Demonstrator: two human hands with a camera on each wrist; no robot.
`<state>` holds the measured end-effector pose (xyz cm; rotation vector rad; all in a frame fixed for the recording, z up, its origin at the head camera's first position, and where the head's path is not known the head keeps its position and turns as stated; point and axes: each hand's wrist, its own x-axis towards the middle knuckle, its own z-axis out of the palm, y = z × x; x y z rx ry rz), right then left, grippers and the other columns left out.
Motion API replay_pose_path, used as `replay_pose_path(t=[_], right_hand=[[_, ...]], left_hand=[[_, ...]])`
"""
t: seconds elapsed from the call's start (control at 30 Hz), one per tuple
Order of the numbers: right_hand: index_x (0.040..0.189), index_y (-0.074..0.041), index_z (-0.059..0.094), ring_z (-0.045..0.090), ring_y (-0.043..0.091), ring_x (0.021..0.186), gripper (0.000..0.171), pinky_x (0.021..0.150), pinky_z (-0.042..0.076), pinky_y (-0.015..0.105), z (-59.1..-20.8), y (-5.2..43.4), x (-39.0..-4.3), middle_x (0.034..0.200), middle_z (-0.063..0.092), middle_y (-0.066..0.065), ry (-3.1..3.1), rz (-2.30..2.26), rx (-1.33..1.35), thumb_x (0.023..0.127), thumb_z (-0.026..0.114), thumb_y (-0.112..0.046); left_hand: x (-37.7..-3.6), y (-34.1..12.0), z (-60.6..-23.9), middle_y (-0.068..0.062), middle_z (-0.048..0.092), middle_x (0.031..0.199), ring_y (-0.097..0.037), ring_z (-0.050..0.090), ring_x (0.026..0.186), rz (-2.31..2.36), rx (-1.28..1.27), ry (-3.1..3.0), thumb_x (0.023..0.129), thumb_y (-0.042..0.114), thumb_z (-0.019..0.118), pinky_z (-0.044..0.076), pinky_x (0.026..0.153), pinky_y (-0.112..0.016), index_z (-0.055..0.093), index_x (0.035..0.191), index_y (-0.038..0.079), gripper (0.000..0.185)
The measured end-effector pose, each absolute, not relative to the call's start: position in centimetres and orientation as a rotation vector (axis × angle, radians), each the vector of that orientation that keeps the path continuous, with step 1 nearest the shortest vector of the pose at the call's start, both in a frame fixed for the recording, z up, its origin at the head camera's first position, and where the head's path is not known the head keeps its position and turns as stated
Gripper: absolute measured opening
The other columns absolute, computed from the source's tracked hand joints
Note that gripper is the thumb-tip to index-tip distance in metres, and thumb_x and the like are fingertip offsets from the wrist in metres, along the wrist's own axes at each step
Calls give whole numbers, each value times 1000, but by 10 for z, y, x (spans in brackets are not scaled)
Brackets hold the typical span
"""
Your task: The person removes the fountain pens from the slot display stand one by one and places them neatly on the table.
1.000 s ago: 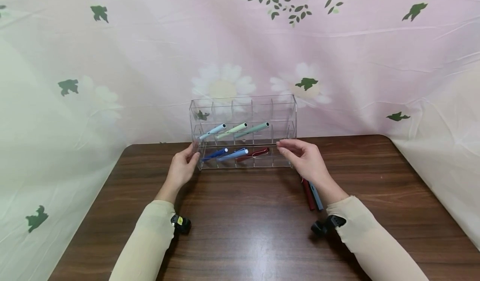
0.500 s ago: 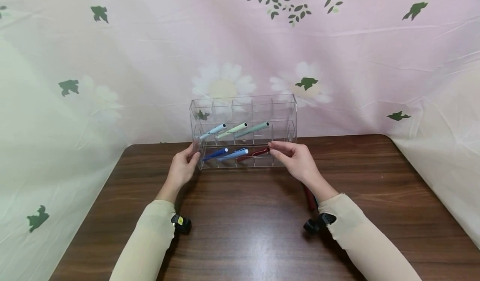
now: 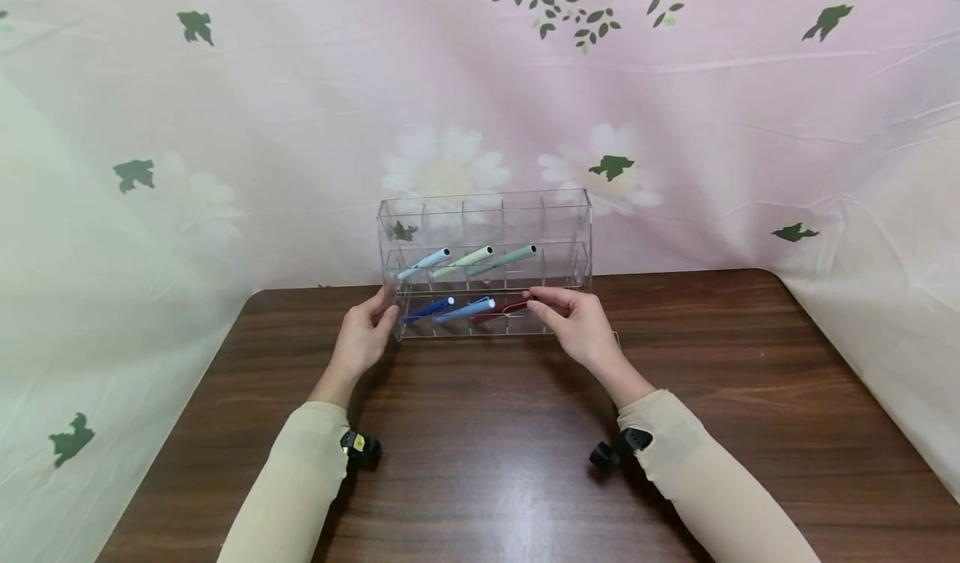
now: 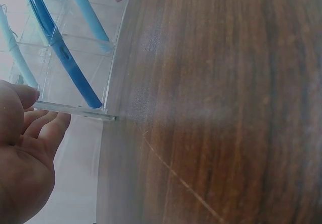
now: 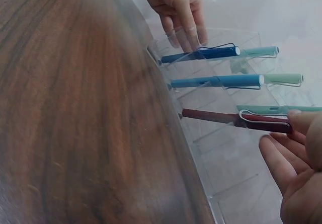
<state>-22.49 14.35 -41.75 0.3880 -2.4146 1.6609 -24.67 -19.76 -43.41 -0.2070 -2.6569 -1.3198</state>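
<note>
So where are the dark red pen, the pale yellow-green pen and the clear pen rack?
Dark red pen [image 5: 227,118], right wrist view: barrel, near the cap.
Pale yellow-green pen [image 3: 463,262], head view: its middle.
Clear pen rack [image 3: 483,226], head view: upper panel.

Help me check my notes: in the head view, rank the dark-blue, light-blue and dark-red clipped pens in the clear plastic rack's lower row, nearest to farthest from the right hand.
1. Dark-red clipped pen, touched by the right hand.
2. Light-blue clipped pen, left of it.
3. Dark-blue clipped pen, leftmost.

Staged tabletop recording spot, flower-printed cloth [image 3: 300,121] behind wood-grain table [image 3: 465,429], 2 wrist cameras [image 3: 367,452]
</note>
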Motion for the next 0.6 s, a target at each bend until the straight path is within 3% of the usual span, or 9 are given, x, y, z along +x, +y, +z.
replay_pose_path(t=[0.17,0.37,0.6], right_hand=[[110,-13,72,70,12,89,25,72,56,23,-421,141,-226,104,72,3,-2407,1689,345,89,68,-25],[108,-8,71,71,22,88,21,76,56,39,-421,138,-227,102,72,11,-2357,1806,341,90,67,-19],[109,-2,69,70,28,91,23,76,56,31,-420,140,-224,106,71,15,-2293,1892,344,89,67,-13]], left_hand=[[-247,-199,-435,-17,58,130,-24,62,107,-1318,-206,-2656,98,21,53,54,86,-40,42,144,13,47],[-247,-198,-434,-17,58,130,-24,62,106,-1307,-210,-2654,99,22,52,54,84,-41,42,144,13,47],[-248,-198,-435,-16,57,131,-24,62,106,-1307,-207,-2660,98,21,53,54,84,-40,42,144,13,47]])
